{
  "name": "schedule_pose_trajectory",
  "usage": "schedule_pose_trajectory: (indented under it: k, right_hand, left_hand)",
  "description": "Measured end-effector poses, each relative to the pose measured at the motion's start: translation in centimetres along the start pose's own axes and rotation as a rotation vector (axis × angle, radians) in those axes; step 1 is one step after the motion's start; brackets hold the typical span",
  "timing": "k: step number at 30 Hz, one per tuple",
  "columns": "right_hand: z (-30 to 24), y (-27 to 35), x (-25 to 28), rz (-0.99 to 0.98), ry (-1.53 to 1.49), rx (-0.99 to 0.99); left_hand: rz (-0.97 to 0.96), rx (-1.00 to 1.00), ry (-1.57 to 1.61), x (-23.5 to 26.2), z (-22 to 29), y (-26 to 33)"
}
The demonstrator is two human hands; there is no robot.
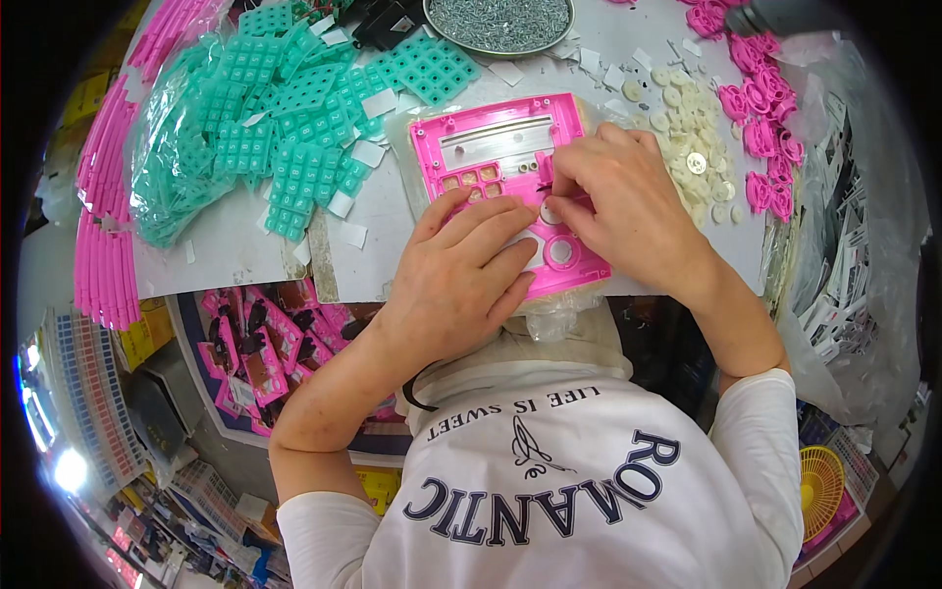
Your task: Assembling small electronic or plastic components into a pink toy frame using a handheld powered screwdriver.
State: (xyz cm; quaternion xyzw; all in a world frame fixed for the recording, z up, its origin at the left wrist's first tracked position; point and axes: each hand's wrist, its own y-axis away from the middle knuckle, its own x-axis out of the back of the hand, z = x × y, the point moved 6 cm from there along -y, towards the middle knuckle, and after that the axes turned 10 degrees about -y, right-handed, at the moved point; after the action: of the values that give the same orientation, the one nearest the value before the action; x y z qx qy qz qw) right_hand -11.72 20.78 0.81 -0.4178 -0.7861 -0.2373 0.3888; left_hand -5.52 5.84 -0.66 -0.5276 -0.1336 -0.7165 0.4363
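A pink plastic casing [432,147] with a long window, square key holes and a round ring lies in front of me at the table's near edge, on a wrapped pad [404,167]. My left hand [456,270] holds it at the lower left, its fingers curved over the face. At the casing's right side, my right hand [613,191] has thumb and forefinger closed in a pinch. By that thumb shows a small white disc [549,212]. Beside it stands a small pink piece [545,169]. The fingers hide what exactly is pinched.
Turquoise keypads [314,177] are heaped at the left, partly bagged, near long pink strips [106,265]. A metal dish [500,44] of screws stands at the back. White plastic wheels [692,128] and pink parts [760,137] lie right. Below left, a bin holds pink assemblies [263,368].
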Motion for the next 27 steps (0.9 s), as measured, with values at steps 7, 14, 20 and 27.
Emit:
schedule_pose_trajectory:
  k: [7, 14, 20, 27]
  right_hand:
    - [-0.1, -0.4, -0.2, -0.024, 0.066, 0.112]
    - [-0.2, -0.9, -0.3, -0.068, 0.095, 0.056]
    - [-0.1, 0.0, 0.5, 0.063, 0.016, 0.051]
    - [4.0, 4.2, 12.7, 0.849, -0.454, 0.331]
  left_hand:
    - [-0.028, -0.010, -0.001, 0.1, 0.0, -0.1]
    - [-0.029, -0.019, 0.014, 0.4, 0.0, -0.3]
    - [0.250, 0.041, -0.006, 3.7, -3.8, -5.1]
    - [-0.106, 0.081, -0.534, -1.3, -13.1, -17.7]
